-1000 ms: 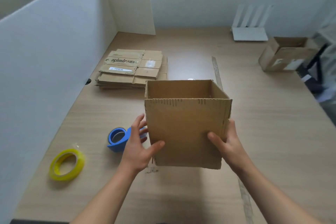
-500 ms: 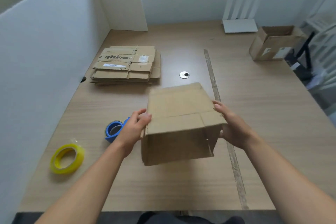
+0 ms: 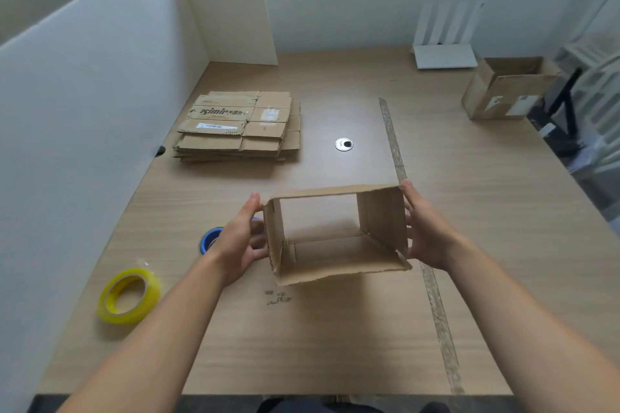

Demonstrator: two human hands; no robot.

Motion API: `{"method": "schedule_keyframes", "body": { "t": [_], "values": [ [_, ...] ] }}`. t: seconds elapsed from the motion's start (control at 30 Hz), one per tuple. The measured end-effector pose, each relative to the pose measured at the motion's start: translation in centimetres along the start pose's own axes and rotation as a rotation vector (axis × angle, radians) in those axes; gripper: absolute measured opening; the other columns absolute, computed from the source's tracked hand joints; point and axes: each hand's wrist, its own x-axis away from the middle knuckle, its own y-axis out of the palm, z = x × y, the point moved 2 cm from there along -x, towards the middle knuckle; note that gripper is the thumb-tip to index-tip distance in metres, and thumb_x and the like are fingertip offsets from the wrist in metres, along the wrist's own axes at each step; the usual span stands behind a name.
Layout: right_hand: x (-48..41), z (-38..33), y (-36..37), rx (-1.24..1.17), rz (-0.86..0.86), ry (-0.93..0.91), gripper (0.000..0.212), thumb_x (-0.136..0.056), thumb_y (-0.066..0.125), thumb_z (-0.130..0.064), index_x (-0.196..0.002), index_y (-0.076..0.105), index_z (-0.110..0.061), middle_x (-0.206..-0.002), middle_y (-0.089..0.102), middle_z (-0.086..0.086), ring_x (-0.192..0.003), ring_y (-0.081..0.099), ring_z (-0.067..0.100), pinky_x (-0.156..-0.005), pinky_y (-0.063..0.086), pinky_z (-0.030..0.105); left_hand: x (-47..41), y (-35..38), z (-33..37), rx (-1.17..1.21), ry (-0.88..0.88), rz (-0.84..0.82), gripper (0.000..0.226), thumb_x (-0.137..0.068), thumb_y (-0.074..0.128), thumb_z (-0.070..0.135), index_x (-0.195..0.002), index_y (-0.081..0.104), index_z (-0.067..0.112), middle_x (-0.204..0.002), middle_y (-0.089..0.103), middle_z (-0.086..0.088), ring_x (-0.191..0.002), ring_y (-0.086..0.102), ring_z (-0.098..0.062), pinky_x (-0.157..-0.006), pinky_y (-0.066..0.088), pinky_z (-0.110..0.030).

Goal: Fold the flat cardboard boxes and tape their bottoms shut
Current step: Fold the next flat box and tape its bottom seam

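Rotated since the previous frame, the cardboard box (image 3: 335, 258) now turns its open mouth toward the camera instead of its folded flaps. It is held clear above the table (image 3: 335, 345), clamped between the two hands. The left hand (image 3: 238, 245) grips the outer left wall, thumb up at the top corner and fingers bent against the board. The right hand (image 3: 426, 231) presses the outer right wall with its fingers nearly straight. A blue tape roll (image 3: 209, 240) lies just behind the left hand, partly hidden by it. A yellow tape roll (image 3: 129, 295) lies further out on the same side. Beyond the grip, to the left, sits a stack of flat boxes (image 3: 238, 126). Well beyond the right hand stands an assembled box (image 3: 506, 90).
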Motion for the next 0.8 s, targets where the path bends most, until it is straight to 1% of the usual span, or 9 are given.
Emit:
{"method": "schedule_keyframes", "body": {
  "t": [0.07,0.17,0.3,0.37,0.5,0.57,0.67,0.73,0.8],
  "values": [
    [0.1,0.0,-0.1,-0.02,-0.006,-0.022,0.069,-0.075,0.044,-0.089,-0.121,0.065,-0.041,-0.067,0.065,-0.009,-0.068,0.062,0.012,-0.052,0.051,0.029,0.1,-0.3,-0.2,0.034,0.024,-0.03,0.06,-0.092,0.043,0.064,-0.124,0.065,0.019,-0.092,0.073,-0.006,-0.079,0.071,-0.019,-0.069,0.059,-0.036],
    [0.0,-0.4,-0.2,0.015,-0.047,-0.042,0.078,-0.066,0.052,-0.092,-0.118,0.068,-0.037,-0.065,0.058,-0.008,-0.063,0.056,0.014,-0.056,0.05,0.032,-0.1,-0.4,-0.1,0.045,0.045,-0.064,0.055,-0.093,0.044,0.063,-0.115,0.073,0.022,-0.098,0.072,-0.008,-0.09,0.066,-0.022,-0.089,0.055,-0.044],
    [-0.1,-0.9,-0.3,0.062,-0.09,-0.052,0.081,-0.062,0.055,-0.094,-0.117,0.068,-0.037,-0.077,0.062,-0.006,-0.074,0.056,0.016,-0.057,0.045,0.031,0.2,0.3,0.7,-0.125,0.048,-0.107,0.038,-0.091,0.048,0.064,-0.106,0.074,0.041,-0.096,0.075,0.005,-0.085,0.072,-0.014,-0.075,0.054,-0.03],
    [0.0,-1.0,0.0,0.134,-0.098,-0.068,0.07,-0.066,0.057,-0.09,-0.11,0.072,-0.038,-0.083,0.066,-0.007,-0.081,0.055,0.018,-0.062,0.045,0.031,-0.1,0.5,0.8,-0.202,0.026,-0.085,0.045,-0.085,0.056,0.063,-0.12,0.066,0.037,-0.104,0.074,0.005,-0.09,0.069,-0.017,-0.081,0.052,-0.031],
    [-0.3,-0.6,0.4,0.27,-0.016,-0.092,0.024,-0.082,0.064,-0.06,-0.102,0.07,-0.05,-0.094,0.073,-0.01,-0.089,0.061,0.02,-0.088,0.051,0.048,-1.1,0.0,0.1,-0.313,-0.015,0.031,0.051,-0.093,0.064,0.022,-0.141,0.047,0.024,-0.118,0.067,-0.007,-0.1,0.067,-0.026,-0.096,0.052,-0.042],
    [-0.5,-0.5,0.6,0.277,0.02,-0.12,0.021,-0.089,0.066,-0.042,-0.104,0.066,-0.055,-0.101,0.074,-0.006,-0.095,0.066,0.02,-0.094,0.049,0.052,-1.0,0.0,-0.1,-0.273,-0.004,0.057,0.057,-0.091,0.068,0.014,-0.142,0.046,0.025,-0.119,0.066,-0.01,-0.102,0.069,-0.024,-0.092,0.056,-0.043],
    [-0.4,-0.2,1.2,0.193,0.057,-0.238,0.043,-0.088,0.072,-0.029,-0.121,0.057,-0.053,-0.116,0.067,0.003,-0.106,0.067,0.023,-0.087,0.056,0.05,-0.5,0.5,0.0,-0.199,0.11,0.074,0.057,-0.091,0.07,0.02,-0.14,0.045,0.035,-0.122,0.059,-0.005,-0.101,0.069,-0.017,-0.069,0.058,-0.027],
    [-0.1,0.1,1.7,0.132,0.05,-0.341,0.05,-0.091,0.069,-0.021,-0.123,0.056,-0.056,-0.121,0.061,0.004,-0.103,0.068,0.024,-0.08,0.06,0.042,0.1,0.6,0.2,-0.173,0.188,0.049,0.046,-0.095,0.065,0.029,-0.136,0.049,0.044,-0.129,0.057,0.0,-0.108,0.066,-0.017,-0.071,0.056,-0.027],
    [0.2,0.3,1.8,0.112,0.067,-0.406,0.052,-0.095,0.065,-0.015,-0.121,0.056,-0.058,-0.122,0.057,-0.002,-0.096,0.068,0.015,-0.071,0.057,0.028,0.8,0.4,0.4,-0.103,0.22,-0.069,0.04,-0.092,0.063,0.048,-0.131,0.055,0.045,-0.134,0.061,0.005,-0.117,0.063,-0.017,-0.081,0.056,-0.029]
  ]
}}
